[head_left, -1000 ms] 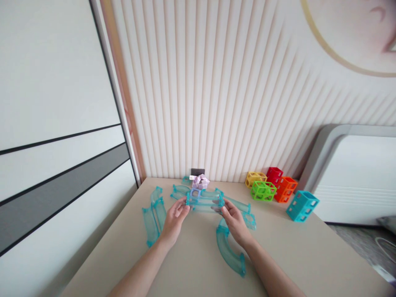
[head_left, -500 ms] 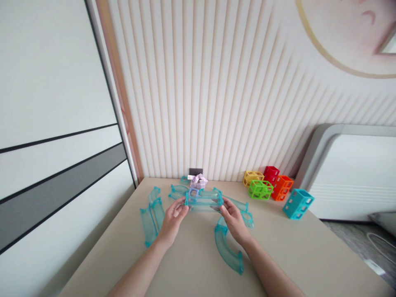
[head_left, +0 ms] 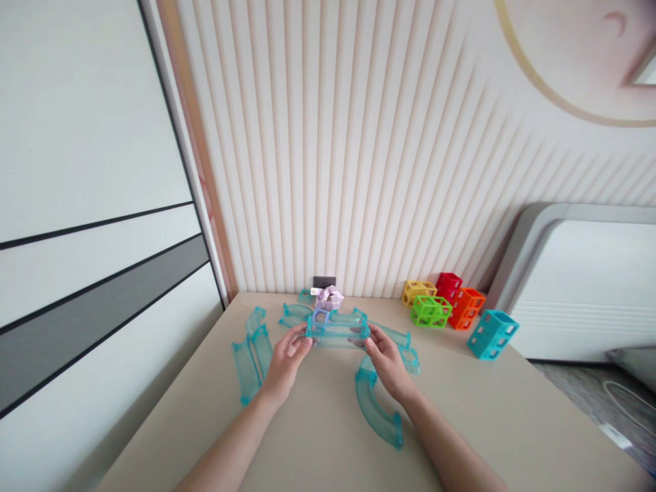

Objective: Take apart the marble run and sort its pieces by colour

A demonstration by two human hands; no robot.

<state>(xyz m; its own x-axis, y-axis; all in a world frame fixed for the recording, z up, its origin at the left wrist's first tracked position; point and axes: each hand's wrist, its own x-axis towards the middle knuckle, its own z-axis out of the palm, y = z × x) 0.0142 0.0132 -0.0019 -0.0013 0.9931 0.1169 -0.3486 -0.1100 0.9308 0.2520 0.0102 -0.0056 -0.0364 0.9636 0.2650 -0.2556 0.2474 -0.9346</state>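
Between my two hands is a straight, see-through teal track piece (head_left: 338, 331), held level above the table. My left hand (head_left: 288, 357) is closed on its left end, thumb in front and fingers partly hidden behind. The right end is gripped the same way by my right hand (head_left: 384, 357). Just below my right hand lies a curved teal track piece (head_left: 374, 408). Left of my left hand, two teal track pieces (head_left: 247, 372) rest side by side. A small blue-violet frame-shaped piece (head_left: 321, 317) shows just behind the held track.
At the back right stand open-sided blocks: yellow (head_left: 417, 292), green (head_left: 430, 311), red (head_left: 449, 285), orange (head_left: 466, 307) and teal (head_left: 493, 335). Lilac faceted pieces (head_left: 329, 298) lie near a black wall socket (head_left: 324, 281). More teal track (head_left: 394, 333) lies behind my right hand.
Both hands keep the same hold on the straight track piece. The whole view has shifted very slightly; nothing on the table has visibly moved.
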